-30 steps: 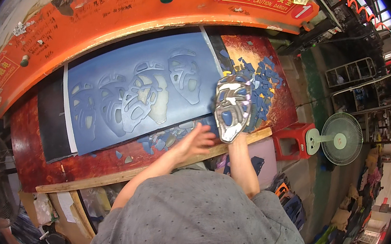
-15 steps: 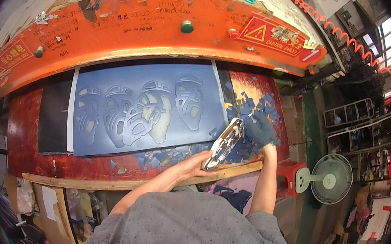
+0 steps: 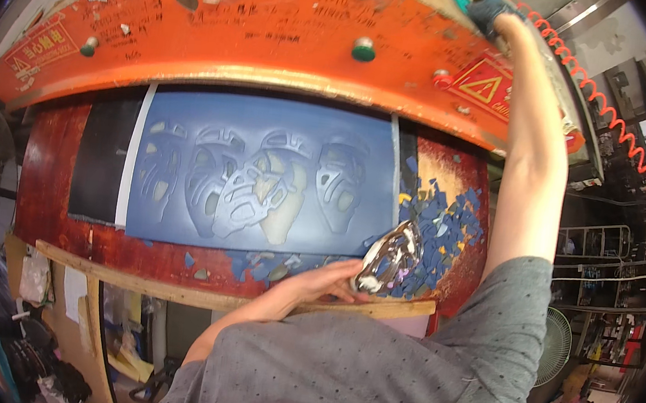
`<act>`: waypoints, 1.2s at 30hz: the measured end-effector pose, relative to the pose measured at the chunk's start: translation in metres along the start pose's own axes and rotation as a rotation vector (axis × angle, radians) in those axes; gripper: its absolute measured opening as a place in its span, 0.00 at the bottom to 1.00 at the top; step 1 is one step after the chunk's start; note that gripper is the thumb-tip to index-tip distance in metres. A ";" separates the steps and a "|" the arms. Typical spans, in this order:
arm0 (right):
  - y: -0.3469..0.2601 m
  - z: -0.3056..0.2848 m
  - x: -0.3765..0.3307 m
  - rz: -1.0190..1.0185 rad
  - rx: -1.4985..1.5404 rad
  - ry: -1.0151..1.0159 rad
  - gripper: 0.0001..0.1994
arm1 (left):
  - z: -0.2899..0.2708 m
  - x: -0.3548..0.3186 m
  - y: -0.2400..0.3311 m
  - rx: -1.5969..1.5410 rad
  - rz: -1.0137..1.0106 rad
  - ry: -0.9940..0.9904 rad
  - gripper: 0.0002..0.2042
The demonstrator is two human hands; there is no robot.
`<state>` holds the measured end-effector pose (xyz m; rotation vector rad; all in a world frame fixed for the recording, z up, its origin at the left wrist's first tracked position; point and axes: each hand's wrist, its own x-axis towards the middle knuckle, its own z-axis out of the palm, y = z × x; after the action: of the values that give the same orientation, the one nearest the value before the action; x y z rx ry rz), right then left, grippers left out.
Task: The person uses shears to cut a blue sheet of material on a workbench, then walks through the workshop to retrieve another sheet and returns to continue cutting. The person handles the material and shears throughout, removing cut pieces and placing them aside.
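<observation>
Currently, metal die (image 3: 394, 255) (shiny) in left hand (image 3: 331, 278).

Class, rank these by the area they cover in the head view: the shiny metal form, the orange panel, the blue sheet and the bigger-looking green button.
1. Orange panel, though partly covered
2. Blue sheet
3. Shiny metal form
4. Green button

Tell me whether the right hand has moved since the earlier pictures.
Yes. Judged against the orange machine, the gloved right hand has moved up and forward, from over the blue scraps to the machine's top, near its right end.
</observation>
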<state>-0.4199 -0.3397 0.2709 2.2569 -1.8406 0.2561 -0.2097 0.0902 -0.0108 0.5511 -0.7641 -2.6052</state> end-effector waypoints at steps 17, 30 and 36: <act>0.003 0.002 -0.011 0.020 -0.101 0.070 0.22 | 0.008 0.019 -0.026 0.205 0.084 -0.188 0.33; -0.019 -0.052 -0.149 -0.316 -0.006 0.812 0.19 | 0.007 0.029 -0.029 0.066 0.175 -0.286 0.30; -0.026 -0.008 -0.402 0.236 0.797 -0.117 0.18 | 0.022 0.039 -0.051 0.161 0.032 -0.340 0.27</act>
<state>-0.4757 0.0456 0.1684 2.5326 -2.3668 1.0881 -0.2654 0.1221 -0.0337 0.1339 -1.0852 -2.6555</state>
